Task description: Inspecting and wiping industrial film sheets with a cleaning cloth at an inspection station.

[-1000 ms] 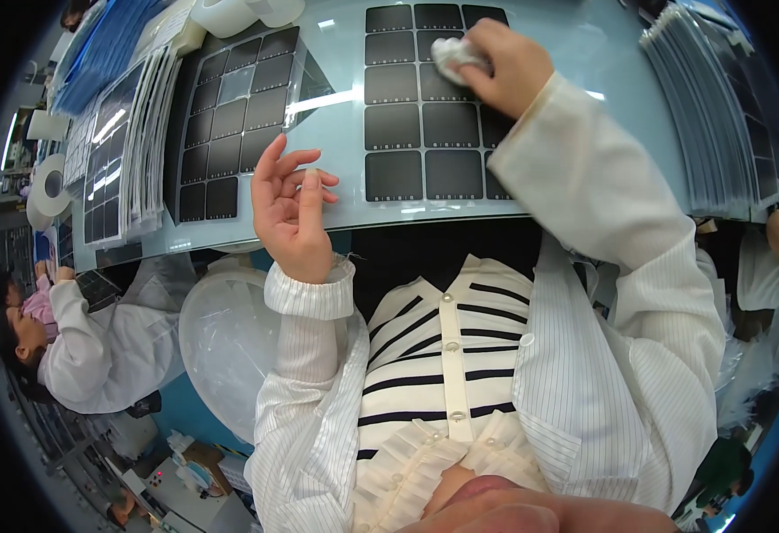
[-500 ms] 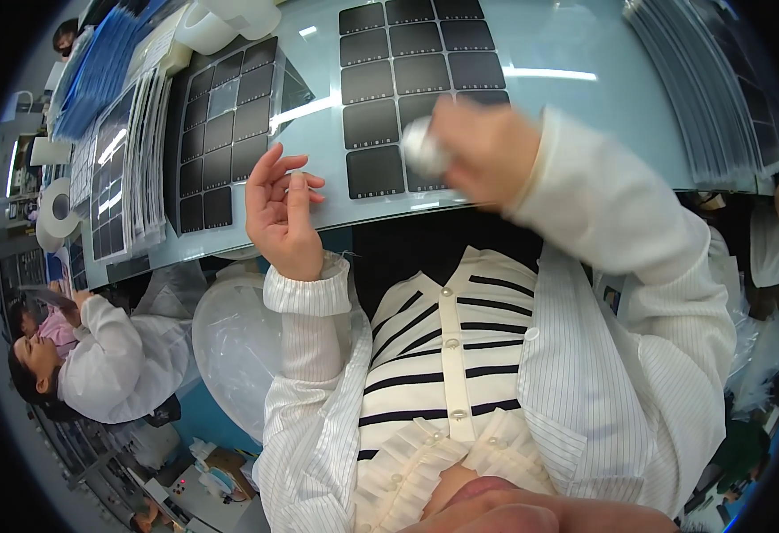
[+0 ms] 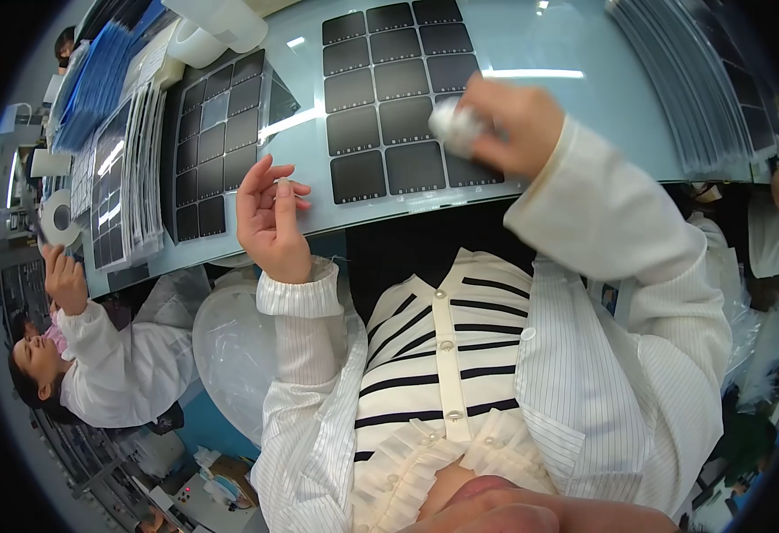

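My right hand (image 3: pixel 521 126) is closed around a crumpled white wad (image 3: pixel 454 127), which looks like cloth or tissue. It presses on or hovers just over the right side of a sheet of dark square panels (image 3: pixel 414 167); contact cannot be made out. This sheet lies flat on the glossy pale-blue tabletop (image 3: pixel 540 44), its near end by the front edge. To its left, my left hand (image 3: pixel 272 226) is held palm up near the table edge, fingers loosely bent and apart, with nothing in it.
A second dark panel sheet (image 3: pixel 216 133) lies at left, beside a stack of similar sheets (image 3: pixel 127 182). Blue sheets (image 3: pixel 96 89) and white rolls (image 3: pixel 216 27) stand behind. Another stack (image 3: pixel 683 89) is at right. A person in white (image 3: pixel 123 373) sits at left, near a bagged round container (image 3: pixel 234 346).
My right hand has moved the wad to the right over the panels. The view has shifted slightly; my left hand keeps its pose. The person at left has raised a hand.
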### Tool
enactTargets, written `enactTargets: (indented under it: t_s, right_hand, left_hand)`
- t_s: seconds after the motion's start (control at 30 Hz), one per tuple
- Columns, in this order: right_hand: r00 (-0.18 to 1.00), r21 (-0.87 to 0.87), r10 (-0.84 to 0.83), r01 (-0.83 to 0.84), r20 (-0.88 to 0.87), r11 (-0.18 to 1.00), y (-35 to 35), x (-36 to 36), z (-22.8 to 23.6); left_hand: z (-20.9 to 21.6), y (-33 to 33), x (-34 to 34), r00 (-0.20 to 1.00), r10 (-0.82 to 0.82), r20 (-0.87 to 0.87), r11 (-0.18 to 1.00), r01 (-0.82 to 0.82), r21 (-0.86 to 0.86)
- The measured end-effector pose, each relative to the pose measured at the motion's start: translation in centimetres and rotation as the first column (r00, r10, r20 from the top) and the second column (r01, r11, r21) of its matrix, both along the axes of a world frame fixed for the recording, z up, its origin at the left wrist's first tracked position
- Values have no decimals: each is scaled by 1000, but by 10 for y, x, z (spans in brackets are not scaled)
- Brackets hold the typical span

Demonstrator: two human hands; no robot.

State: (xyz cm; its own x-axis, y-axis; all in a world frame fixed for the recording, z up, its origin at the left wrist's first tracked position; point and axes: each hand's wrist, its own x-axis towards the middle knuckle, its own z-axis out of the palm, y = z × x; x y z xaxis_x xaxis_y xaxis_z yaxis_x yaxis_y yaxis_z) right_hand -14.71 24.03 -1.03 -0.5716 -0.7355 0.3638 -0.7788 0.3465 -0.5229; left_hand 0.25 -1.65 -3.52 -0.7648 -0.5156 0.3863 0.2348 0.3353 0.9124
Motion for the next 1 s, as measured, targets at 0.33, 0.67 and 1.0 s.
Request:
enactTargets:
  t_s: [0.33,0.67,1.0]
  right_hand:
    - [993,12,68,-67,-101,998,17,0,4]
    - [999,-67,-12,9,-40,998,18,4,5]
    - [996,-29,89,-88,7,996,17,0,2]
  left_hand:
    - [1,7,1,998,10,58,1000,-8,-24]
    - [0,5,1,997,20,70,999,-17,-38]
    - [0,5,-1,997,43,67,997,-39,-68]
